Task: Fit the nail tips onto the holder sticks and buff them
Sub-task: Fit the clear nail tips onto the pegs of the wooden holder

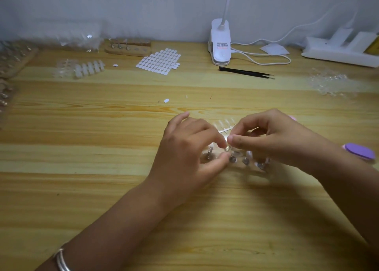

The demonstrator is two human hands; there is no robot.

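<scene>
Two bare hands meet low over the middle of a pale, grained wooden counter (102, 139). The left hand (190, 147) has its fingers curled, thumb and forefinger pinching a small pale glinting piece (227, 148). The right hand (272, 139) comes in from the other side, its thumb and forefinger closed on the same piece, so the fingertips of both hands almost touch. Blur hides whether the piece is a nail tip or the head of a stick.

Just behind the fingers, a clear strip of pale nail tips (224, 125) pokes out above the right hand. Directly under the hands, a row of short holder sticks with dark rounded heads (233, 159) stands on the counter, partly hidden by the fingers.

A purple oval buffing block (359, 150) lies near the right forearm. Further back lie black pointed tweezers (246, 72), a white clip-on lamp (221, 43) with its cable, and a sheet of white oval adhesive tabs (159, 61). To the far left are more frosted nail-tip strips (88, 67) and a wooden block with holes (128, 47). A silver bangle (61, 258) circles the left wrist.
</scene>
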